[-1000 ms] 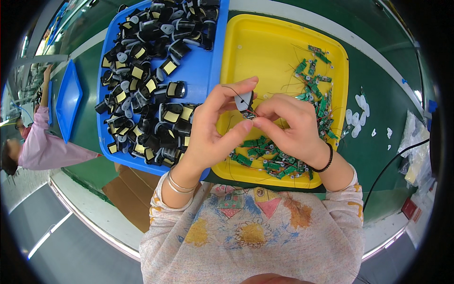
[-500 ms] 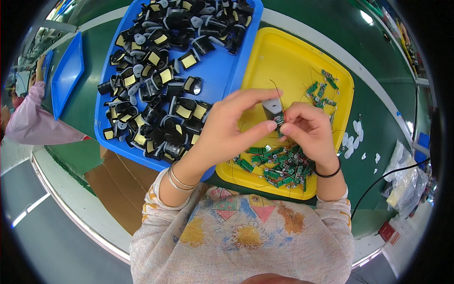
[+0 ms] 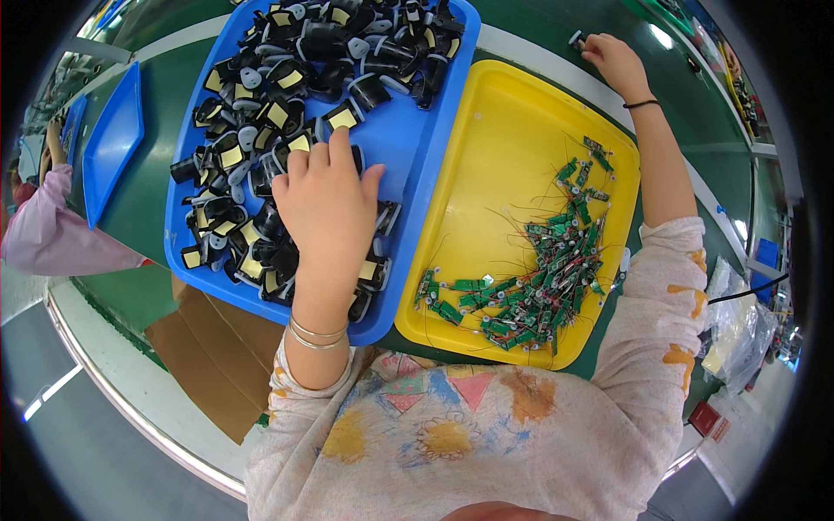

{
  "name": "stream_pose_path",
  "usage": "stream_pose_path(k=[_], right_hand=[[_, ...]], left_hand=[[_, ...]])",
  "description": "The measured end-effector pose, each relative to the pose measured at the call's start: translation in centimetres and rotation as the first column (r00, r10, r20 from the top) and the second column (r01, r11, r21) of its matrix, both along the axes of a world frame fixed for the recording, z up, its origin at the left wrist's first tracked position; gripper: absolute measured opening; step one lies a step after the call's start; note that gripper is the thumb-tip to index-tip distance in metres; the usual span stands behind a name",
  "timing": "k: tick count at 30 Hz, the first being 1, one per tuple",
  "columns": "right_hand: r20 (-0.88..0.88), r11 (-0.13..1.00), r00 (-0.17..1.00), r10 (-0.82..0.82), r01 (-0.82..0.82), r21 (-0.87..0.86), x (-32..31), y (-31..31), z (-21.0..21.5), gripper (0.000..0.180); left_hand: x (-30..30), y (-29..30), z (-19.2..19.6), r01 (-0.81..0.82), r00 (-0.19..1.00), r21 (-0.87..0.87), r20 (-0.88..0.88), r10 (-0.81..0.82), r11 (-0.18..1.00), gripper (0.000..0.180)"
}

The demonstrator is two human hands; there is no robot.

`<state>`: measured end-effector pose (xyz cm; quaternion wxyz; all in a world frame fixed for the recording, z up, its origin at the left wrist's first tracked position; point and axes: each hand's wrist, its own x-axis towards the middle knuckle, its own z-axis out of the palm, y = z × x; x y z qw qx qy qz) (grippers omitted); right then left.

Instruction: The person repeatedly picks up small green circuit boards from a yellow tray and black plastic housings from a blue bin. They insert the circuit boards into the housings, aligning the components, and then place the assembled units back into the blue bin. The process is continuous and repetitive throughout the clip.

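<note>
My left hand [image 3: 328, 195] reaches over the black plastic housings [image 3: 326, 39] heaped in the blue tray [image 3: 408, 139]. Its thumb stands apart and its fingers stretch down onto the pile; no part shows held, though the undersides of the fingertips are hidden. Many housings have grey ends and pale yellow pads. Far off at the upper right, my right hand [image 3: 615, 62] is closed over the green table, its fingers curled. At its fingertips is a small part with a pale end [image 3: 575, 37], mostly too small to make out.
A yellow tray [image 3: 469, 113] beside the blue one holds small green circuit boards [image 3: 547, 278] with thin wires. Cardboard [image 3: 213, 356] lies near left. Another person's pink sleeve [image 3: 74, 221] and an upright blue tray [image 3: 115, 143] are at left; plastic bags [image 3: 738, 321] lie at right.
The hands have parted from above the yellow tray, where they held a grey-ended housing and a circuit board. My left hand moved onto the blue tray's pile; my right stretched far right.
</note>
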<state>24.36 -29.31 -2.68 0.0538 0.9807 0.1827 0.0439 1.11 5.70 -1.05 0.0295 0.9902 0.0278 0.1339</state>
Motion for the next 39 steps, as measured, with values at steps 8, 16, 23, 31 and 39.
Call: stream_pose_path(k=[8,16,23,31,39], right_hand=[[0.256,0.872,0.957,0.140,-0.241,0.425,-6.4,2.7,1.5,0.018],[-0.313,0.980,0.949,-0.025,0.086,0.181,-20.4,4.4,4.1,0.019],[-0.176,0.920,0.984,-0.009,0.077,0.383,-22.1,4.6,2.8,0.019],[-0.232,-0.159,0.778,0.583,0.390,0.907,-24.7,11.2,6.0,0.011],[-0.108,-0.396,0.714,0.692,0.501,0.769,-25.3,13.3,3.5,0.013]], left_hand=[[0.4,0.4,-0.4,0.056,0.998,0.002,-0.003,-0.056,0.998,0.017],[0.3,-0.6,-0.2,0.123,0.992,-0.160,0.024,-0.121,0.979,0.017],[0.6,-1.1,0.6,0.190,0.979,-0.465,0.152,-0.134,0.865,0.027],[-0.5,-2.0,1.6,0.058,0.884,-0.953,0.188,-0.427,-0.298,0.035],[-1.8,-4.9,1.0,-0.117,0.808,-0.897,0.163,-0.566,-0.426,0.037]])
